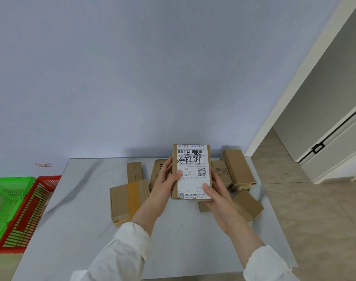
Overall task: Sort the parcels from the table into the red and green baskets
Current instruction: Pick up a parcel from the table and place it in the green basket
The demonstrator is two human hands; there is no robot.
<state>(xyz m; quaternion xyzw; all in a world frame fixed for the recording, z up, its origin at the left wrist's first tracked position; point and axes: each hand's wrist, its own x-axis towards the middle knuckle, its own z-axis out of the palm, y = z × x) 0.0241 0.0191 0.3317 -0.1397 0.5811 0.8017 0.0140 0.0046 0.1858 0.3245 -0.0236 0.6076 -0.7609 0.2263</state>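
I hold a brown cardboard parcel (193, 159) upright above the table, its white shipping label with handwritten black characters facing me. My left hand (165, 183) grips its left edge, thumb on the label. My right hand (215, 193) grips the lower right corner, thumb on the label too. Several other cardboard parcels lie on the marble table (88, 199): a taped one (128, 197) at left, two (135, 171) behind my left hand, and a cluster (236, 166) at right. The red basket (29, 216) and green basket (4, 201) stand on the floor left of the table.
A pale blue wall rises behind the table. At right is a tiled floor (294, 199) and a white door frame (290, 86) with a door. Small labels (43, 164) are stuck on the wall above the baskets.
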